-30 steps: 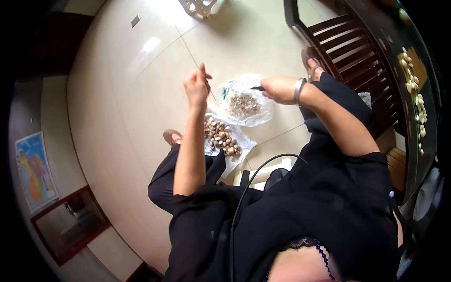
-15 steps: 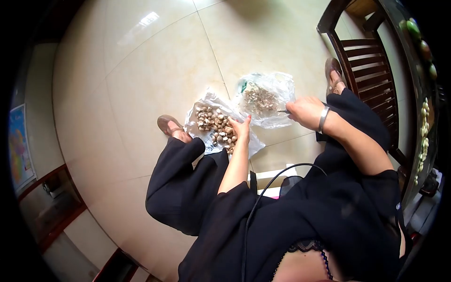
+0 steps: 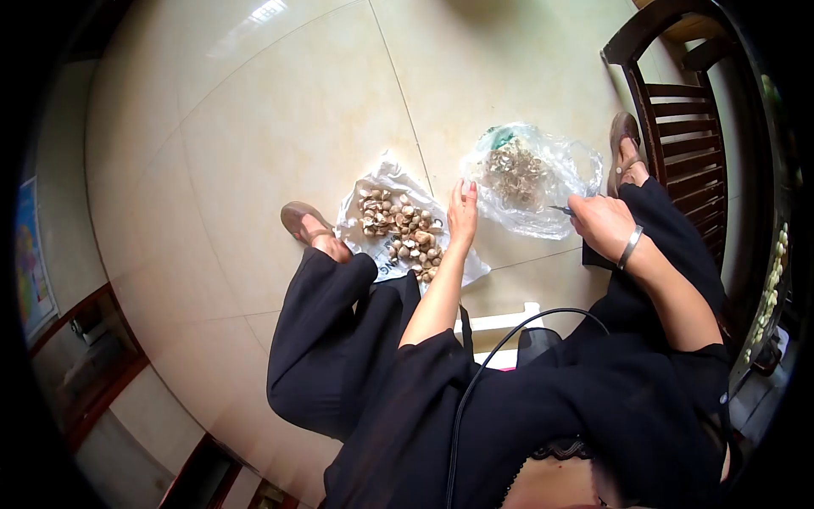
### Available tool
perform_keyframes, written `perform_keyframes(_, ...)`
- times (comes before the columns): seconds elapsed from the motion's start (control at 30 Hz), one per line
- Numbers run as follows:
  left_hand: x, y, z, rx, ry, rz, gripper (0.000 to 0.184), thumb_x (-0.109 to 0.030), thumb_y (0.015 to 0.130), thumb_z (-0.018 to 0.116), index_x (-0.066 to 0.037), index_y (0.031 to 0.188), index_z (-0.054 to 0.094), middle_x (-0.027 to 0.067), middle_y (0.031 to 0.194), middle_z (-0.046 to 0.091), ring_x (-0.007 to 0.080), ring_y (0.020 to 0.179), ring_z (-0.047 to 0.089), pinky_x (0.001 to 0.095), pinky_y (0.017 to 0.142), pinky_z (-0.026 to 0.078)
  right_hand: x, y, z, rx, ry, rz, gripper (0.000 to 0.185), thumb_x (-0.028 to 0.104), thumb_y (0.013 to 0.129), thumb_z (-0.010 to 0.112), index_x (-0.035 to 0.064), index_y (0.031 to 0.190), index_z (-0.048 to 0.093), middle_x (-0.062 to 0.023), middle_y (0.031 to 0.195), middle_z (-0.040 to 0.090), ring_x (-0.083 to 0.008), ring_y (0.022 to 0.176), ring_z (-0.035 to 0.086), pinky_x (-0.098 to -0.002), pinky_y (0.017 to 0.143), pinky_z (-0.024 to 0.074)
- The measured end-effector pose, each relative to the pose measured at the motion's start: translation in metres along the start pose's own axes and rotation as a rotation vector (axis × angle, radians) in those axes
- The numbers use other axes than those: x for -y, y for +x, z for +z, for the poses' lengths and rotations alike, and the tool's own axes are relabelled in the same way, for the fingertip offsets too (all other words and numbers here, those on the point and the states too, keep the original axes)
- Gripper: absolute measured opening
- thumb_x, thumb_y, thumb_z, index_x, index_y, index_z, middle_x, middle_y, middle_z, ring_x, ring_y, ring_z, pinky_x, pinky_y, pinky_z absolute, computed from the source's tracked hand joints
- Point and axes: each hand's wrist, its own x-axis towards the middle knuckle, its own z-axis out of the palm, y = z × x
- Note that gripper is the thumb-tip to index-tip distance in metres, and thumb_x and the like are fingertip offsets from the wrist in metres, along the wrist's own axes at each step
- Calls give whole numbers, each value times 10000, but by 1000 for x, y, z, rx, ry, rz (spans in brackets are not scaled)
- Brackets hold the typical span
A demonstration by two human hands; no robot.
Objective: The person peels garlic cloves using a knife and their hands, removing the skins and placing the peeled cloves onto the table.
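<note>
Clearly, the right hand [image 3: 604,225] is closed around a knife [image 3: 560,209], its blade by the clear bag [image 3: 532,224] of scraps [image 3: 513,174]. The left hand [image 3: 462,215], near the mushrooms [image 3: 417,234], may or may not pinch something; I cannot tell. The mushrooms lie on a white bag [image 3: 386,172] on the floor [image 3: 280,127].

It looks like a home: glossy tiled floor [image 3: 254,127], dark slatted wooden chair [image 3: 685,128], colourful wall poster [image 3: 32,254].

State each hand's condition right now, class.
Left hand: cannot tell whether it is open or holding something.
Right hand: closed, holding a small pointed tool.
</note>
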Motion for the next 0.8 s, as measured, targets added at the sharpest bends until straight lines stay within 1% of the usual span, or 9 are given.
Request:
perform_keyframes(0.1, 22, 18, 5, -127, -73, 30, 448, -316, 871, 441, 3, 1186, 424, 177, 926, 529, 288, 864, 511, 366, 814, 386, -4, 1, 2, -18, -48, 29, 82, 99, 746, 494, 27, 763, 460, -168, 611, 555, -361, 606, 553, -448, 535, 423)
perform_keyframes(0.23, 34, 35, -16, -333, 131, 119, 299, 8, 752, 472, 22, 1051, 471, 158, 881, 496, 284, 833, 502, 368, 772, 400, -5, 1, 0, -44, -53, 51, 100, 101, 748, 496, 23, 790, 449, -170, 635, 560, -361, 606, 555, -448, 541, 427)
perform_keyframes(0.3, 27, 37, -26, -352, 329, 192, 310, 7, 747, 483, 23, 1056, 466, 163, 928, 495, 300, 839, 497, 371, 775, 400, -6, 0, 4, -76, -19, 78, 146, 121, 755, 512, 17, 821, 434, -170, 660, 564, -359, 616, 558, -447, 551, 433)
perform_keyframes(0.47, 21, 37, -30, -466, 324, 230, 134, -35, 776, 516, 28, 892, 495, 172, 875, 512, 319, 813, 501, 382, 725, 394, -3, -4, -7, -20, 2, 80, 194, 164, 774, 547, 33, 842, 421, -169, 684, 558, -356, 645, 553, -440, 548, 429)
perform_keyframes(0.57, 40, 15, -39, -651, 215, 63, 95, -65, 791, 513, 26, 814, 493, 175, 816, 517, 323, 792, 503, 391, 702, 385, -7, -7, -1, -70, -14, 12, 180, 159, 780, 524, 24, 835, 417, -159, 653, 552, -349, 617, 552, -438, 532, 430)
perform_keyframes(0.6, 50, 5, -45, -720, 218, 104, 132, -106, 816, 489, 22, 788, 507, 173, 794, 515, 317, 771, 509, 391, 686, 383, -6, -7, 0, -78, -11, 12, 173, 154, 782, 521, 26, 836, 417, -158, 653, 551, -351, 616, 549, -438, 531, 429)
perform_keyframes(0.73, 72, -19, -76, -758, 147, -140, 338, -246, 844, 456, -10, 626, 564, 108, 597, 579, 281, 659, 547, 386, 610, 401, -3, -7, -3, -49, -35, 23, 144, 145, 778, 517, 30, 813, 438, -165, 665, 551, -351, 651, 553, -443, 556, 431)
perform_keyframes(0.77, 84, -19, -88, -695, 184, -205, 248, -195, 835, 466, -11, 697, 561, 115, 659, 595, 274, 666, 556, 382, 604, 409, -3, -6, -2, -43, -29, 17, 144, 145, 778, 517, 30, 813, 438, -165, 665, 551, -351, 651, 553, -443, 556, 431)
perform_keyframes(0.8, 87, -20, -92, -812, 194, -109, 180, -158, 823, 475, -17, 743, 553, 118, 685, 596, 276, 664, 556, 380, 611, 414, -3, -5, -1, -41, -24, 31, 143, 140, 775, 525, 28, 800, 440, -168, 676, 551, -357, 661, 547, -445, 563, 424)
